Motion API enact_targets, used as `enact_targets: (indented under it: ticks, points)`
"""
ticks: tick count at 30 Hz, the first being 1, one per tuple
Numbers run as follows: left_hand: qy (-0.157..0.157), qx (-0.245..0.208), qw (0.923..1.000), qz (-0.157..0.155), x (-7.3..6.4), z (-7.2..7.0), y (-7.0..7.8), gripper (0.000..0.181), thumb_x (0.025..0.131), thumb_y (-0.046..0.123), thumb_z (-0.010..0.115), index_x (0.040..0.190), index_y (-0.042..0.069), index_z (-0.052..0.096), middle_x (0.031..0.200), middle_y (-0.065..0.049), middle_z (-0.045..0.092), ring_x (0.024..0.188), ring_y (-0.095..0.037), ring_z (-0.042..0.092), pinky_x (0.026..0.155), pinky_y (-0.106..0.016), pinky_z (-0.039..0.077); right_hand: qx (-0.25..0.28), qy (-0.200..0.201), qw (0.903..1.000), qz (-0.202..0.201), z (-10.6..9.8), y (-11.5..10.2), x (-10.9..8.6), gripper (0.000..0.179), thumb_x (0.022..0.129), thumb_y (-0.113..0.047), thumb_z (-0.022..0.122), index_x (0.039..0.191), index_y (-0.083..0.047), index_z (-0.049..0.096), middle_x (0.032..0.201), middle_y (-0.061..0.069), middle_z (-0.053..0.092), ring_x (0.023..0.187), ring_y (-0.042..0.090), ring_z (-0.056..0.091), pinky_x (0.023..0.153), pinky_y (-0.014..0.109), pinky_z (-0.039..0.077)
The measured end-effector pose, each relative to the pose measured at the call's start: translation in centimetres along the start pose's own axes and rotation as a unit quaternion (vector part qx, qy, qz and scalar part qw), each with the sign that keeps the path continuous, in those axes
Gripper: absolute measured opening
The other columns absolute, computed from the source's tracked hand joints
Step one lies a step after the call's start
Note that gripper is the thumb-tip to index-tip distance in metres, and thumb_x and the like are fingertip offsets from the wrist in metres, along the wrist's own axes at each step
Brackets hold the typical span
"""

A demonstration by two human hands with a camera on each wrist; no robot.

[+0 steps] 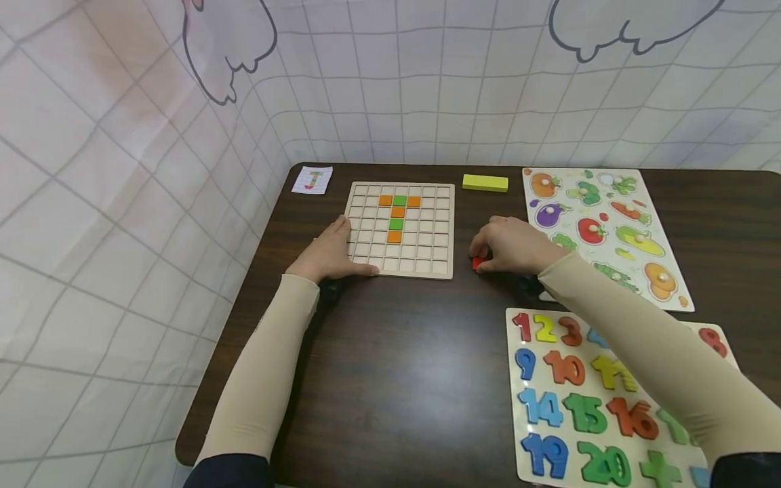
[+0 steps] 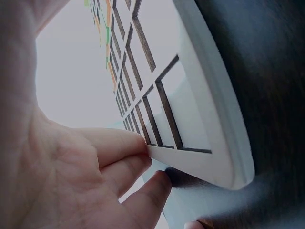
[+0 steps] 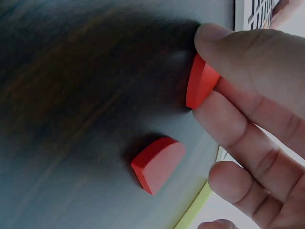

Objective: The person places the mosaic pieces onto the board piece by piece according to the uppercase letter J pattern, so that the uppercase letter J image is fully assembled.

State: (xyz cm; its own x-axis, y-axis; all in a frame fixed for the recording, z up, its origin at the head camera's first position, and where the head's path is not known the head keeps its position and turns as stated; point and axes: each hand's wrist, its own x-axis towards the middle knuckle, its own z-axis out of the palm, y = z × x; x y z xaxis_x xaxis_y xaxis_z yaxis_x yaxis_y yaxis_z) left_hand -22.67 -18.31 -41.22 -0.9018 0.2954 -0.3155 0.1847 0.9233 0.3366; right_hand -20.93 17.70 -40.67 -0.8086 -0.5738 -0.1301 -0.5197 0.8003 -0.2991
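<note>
A wooden grid board (image 1: 427,252) lies on the table, with several orange and green squares (image 1: 397,212) set in a T-like pattern. My left hand (image 1: 332,254) rests at its left edge, thumb along the front edge; in the left wrist view the fingertips (image 2: 138,143) touch the board's rim. To the right of the board, my right hand (image 1: 509,245) pinches a small red block (image 3: 199,83) between thumb and fingers, down at the tabletop. Another red block (image 3: 158,164), with a rounded side, lies beside that hand in the right wrist view.
A small card (image 1: 312,180) with a coloured J-like drawing lies at the back left. Behind my right hand is a yellow bar (image 1: 485,183). On the right are a vegetable puzzle board (image 1: 552,234) and a number puzzle board (image 1: 515,434), the latter under my right forearm.
</note>
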Motion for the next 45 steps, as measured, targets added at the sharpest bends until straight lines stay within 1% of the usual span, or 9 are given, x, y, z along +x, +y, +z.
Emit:
enact_targets:
  ticks: [3, 12, 17, 21, 23, 28, 33, 41, 45]
  points:
    - [0.001, 0.001, 1.0, -0.003, -0.1, 0.0, -0.1, 0.132, 0.077, 0.063, 0.082, 0.165, -0.003, 0.01, 0.176, -0.02, 0.008, 0.164, -0.034, 0.012, 0.131, -0.05, 0.024, -0.001, 0.008, 0.9999, -0.013, 0.1, -0.2, 0.2, 0.018, 0.084, -0.022, 0.086, 0.1, -0.014, 0.082, 0.093, 0.001, 0.078, 0.091, 0.021, 0.06, 0.084, 0.044, 0.053]
    - [0.002, 0.002, 1.0, -0.004, -0.3, 0.0, -0.1, 0.132, 0.077, 0.064, 0.083, 0.165, -0.003, 0.011, 0.176, -0.019, 0.009, 0.164, -0.035, 0.014, 0.13, -0.052, 0.026, 0.014, 0.043, 0.999, -0.003, 0.3, -1.7, 2.5, 0.02, 0.083, -0.023, 0.086, 0.1, -0.015, 0.082, 0.095, 0.0, 0.078, 0.092, 0.021, 0.059, 0.083, 0.042, 0.053]
    - [0.0, 0.001, 1.0, -0.005, -0.3, 0.1, -0.1, 0.132, 0.077, 0.064, 0.082, 0.165, -0.002, 0.011, 0.176, -0.018, 0.009, 0.164, -0.034, 0.014, 0.13, -0.052, 0.026, 0.013, 0.047, 0.9984, -0.029, 0.6, -3.2, 4.2, 0.022, 0.084, -0.028, 0.085, 0.101, -0.014, 0.082, 0.099, 0.003, 0.079, 0.094, 0.023, 0.061, 0.088, 0.045, 0.053]
    - [-0.001, 0.003, 1.0, -0.007, -0.2, 0.2, -0.2, 0.132, 0.077, 0.065, 0.082, 0.165, -0.003, 0.01, 0.176, -0.019, 0.008, 0.164, -0.035, 0.013, 0.13, -0.054, 0.025, 0.015, 0.055, 0.9969, -0.055, 0.9, -4.3, 5.5, 0.02, 0.086, -0.026, 0.082, 0.101, -0.012, 0.081, 0.102, 0.005, 0.079, 0.097, 0.025, 0.064, 0.093, 0.047, 0.053]
    - [-0.002, 0.002, 1.0, -0.008, -0.3, 0.2, -0.1, 0.132, 0.077, 0.066, 0.081, 0.165, -0.002, 0.01, 0.176, -0.018, 0.008, 0.164, -0.034, 0.012, 0.13, -0.054, 0.025, 0.017, 0.06, 0.996, -0.065, 1.0, -4.8, 6.2, 0.018, 0.086, -0.024, 0.082, 0.1, -0.012, 0.082, 0.1, 0.004, 0.079, 0.096, 0.025, 0.066, 0.092, 0.046, 0.054]
    - [-0.005, 0.0, 0.9999, -0.012, -0.1, 0.2, -0.1, 0.133, 0.077, 0.069, 0.08, 0.166, -0.001, 0.009, 0.176, -0.018, 0.008, 0.164, -0.035, 0.013, 0.129, -0.057, 0.025, 0.022, 0.061, 0.9956, -0.068, 1.1, -6.2, 7.9, 0.02, 0.087, -0.025, 0.081, 0.103, -0.013, 0.082, 0.1, 0.002, 0.079, 0.098, 0.024, 0.065, 0.092, 0.044, 0.054]
    - [-0.007, 0.002, 0.9999, -0.011, 0.0, 0.1, -0.1, 0.133, 0.077, 0.071, 0.079, 0.166, 0.001, 0.009, 0.176, -0.017, 0.008, 0.164, -0.035, 0.014, 0.128, -0.06, 0.026, 0.017, 0.061, 0.995, -0.077, 1.4, -7.2, 9.2, 0.019, 0.088, -0.024, 0.079, 0.105, -0.016, 0.083, 0.1, 0.001, 0.079, 0.1, 0.025, 0.065, 0.093, 0.047, 0.053]
    - [-0.007, 0.007, 0.9999, -0.007, -0.1, 0.0, -0.1, 0.131, 0.079, 0.07, 0.078, 0.166, 0.0, 0.011, 0.176, -0.017, 0.009, 0.165, -0.032, 0.011, 0.129, -0.061, 0.024, 0.004, 0.066, 0.9937, -0.091, 1.6, -8.1, 10.2, 0.018, 0.089, -0.022, 0.08, 0.106, -0.018, 0.083, 0.102, 0.003, 0.077, 0.098, 0.026, 0.065, 0.089, 0.047, 0.053]
    - [-0.006, 0.008, 0.9999, -0.008, -0.1, -0.1, -0.2, 0.13, 0.079, 0.069, 0.078, 0.166, 0.0, 0.011, 0.176, -0.017, 0.009, 0.165, -0.032, 0.011, 0.129, -0.061, 0.024, 0.0, 0.067, 0.9926, -0.101, 1.6, -8.5, 10.4, 0.014, 0.089, -0.024, 0.081, 0.102, -0.019, 0.084, 0.1, 0.003, 0.078, 0.097, 0.027, 0.064, 0.087, 0.047, 0.054]
